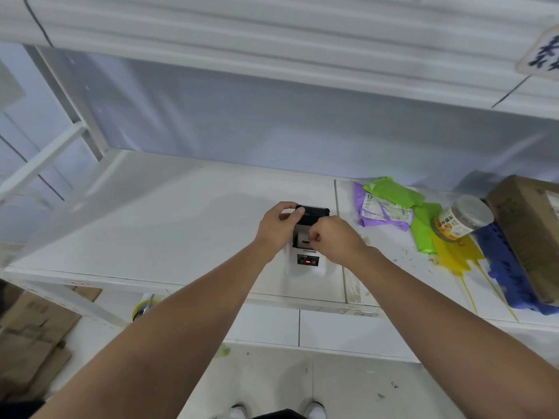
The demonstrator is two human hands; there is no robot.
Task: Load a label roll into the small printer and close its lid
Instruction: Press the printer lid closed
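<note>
Two bare forearms reach forward from the bottom of the frame to a small printer (307,255) sitting on a white shelf (157,231). Left hand (276,226) curls its fingers over the far edge of the printer's black lid (313,213), which stands raised at the back of the open compartment, thumb and fingers closed on the lid's left end. Right hand (335,237) is bunched into a pinch at the compartment's right side, fingertips pressed together over the opening; whether they hold anything cannot be told, and the label roll itself cannot be made out. A red light shows on the printer's dark front panel, facing the camera.

Well to the right on the same shelf lie purple and green mailer bags (390,204), a clear plastic jar (462,219) on its side over yellow bags (453,252), a blue sheet (508,267) and a cardboard box (529,225). Below the shelf, white shoe tips show on the floor.
</note>
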